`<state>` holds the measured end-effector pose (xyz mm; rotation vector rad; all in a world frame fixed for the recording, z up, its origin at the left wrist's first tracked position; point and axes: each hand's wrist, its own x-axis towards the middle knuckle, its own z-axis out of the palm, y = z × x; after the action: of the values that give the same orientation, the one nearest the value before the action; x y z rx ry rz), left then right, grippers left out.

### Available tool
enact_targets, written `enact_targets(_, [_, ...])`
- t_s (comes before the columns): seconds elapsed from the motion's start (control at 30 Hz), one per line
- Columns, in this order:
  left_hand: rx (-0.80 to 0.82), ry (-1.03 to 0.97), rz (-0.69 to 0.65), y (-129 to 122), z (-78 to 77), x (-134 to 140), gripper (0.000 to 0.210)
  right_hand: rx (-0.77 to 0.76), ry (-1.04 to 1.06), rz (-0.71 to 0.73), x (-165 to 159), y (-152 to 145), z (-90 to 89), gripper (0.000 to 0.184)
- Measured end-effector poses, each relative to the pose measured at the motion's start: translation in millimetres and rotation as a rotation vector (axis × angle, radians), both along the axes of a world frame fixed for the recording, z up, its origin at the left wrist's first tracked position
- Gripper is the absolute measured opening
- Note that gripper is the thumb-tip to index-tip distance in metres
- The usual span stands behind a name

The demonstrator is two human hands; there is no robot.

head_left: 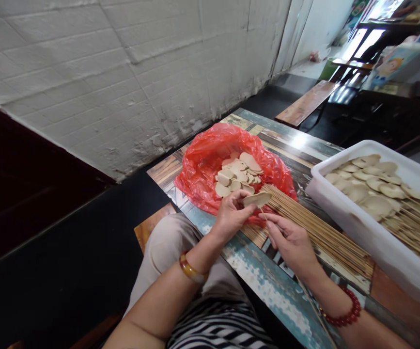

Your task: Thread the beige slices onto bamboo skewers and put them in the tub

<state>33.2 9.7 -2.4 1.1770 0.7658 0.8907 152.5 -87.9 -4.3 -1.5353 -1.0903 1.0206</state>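
Note:
My left hand (pixel 231 214) pinches a thin, pale beige oval slice (pixel 257 199) by its left end, just above the table. In my right hand (pixel 290 241) is a long bamboo skewer (pixel 311 298), its tip meeting the slice's lower edge; whether it has pierced the slice I cannot tell. The skewer's other end runs back under my right wrist. Behind my left hand, a red plastic bag (pixel 204 157) lies open around a heap of similar slices (pixel 237 172). A bundle of bare skewers (pixel 318 230) lies beyond my right hand.
At right stands a white plastic tub (pixel 367 242) with several skewered slices (pixel 375 186). The patterned table (pixel 268 291) runs beside a pale wall (pixel 151 82). Farther back are a wooden bench (pixel 307 103) and a cluttered table at the upper right.

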Motion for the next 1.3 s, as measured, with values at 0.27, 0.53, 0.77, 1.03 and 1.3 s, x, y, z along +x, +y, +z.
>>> enact_targets(0.27, [0.301, 0.221, 0.063, -1.0, -3.0, -2.5, 0.006, 0.001, 0.002, 0.004, -0.9, 1.2, 1.5, 0.029])
enact_targets(0.53, [0.399, 0.282, 0.061, -2.4, -3.3, -2.0, 0.005, -0.019, -0.015, 0.016, -0.6, 2.4, 5.2, 0.027])
enact_targets(0.77, [0.38, 0.301, 0.043, -2.8, -5.9, -2.4, 0.007, -0.017, -0.042, 0.004, -0.6, 2.4, 6.0, 0.028])
enact_targets(1.03, [0.223, 0.196, -0.03, -4.9, -8.3, -0.7, 0.012, 0.012, -0.057, -0.002, -0.4, 1.9, 5.0, 0.027])
enact_targets(1.3, [-0.084, -0.114, -0.117, -3.3, 2.0, -1.2, 0.033, 0.035, -0.085, -0.027, 0.8, 0.6, 5.2, 0.026])
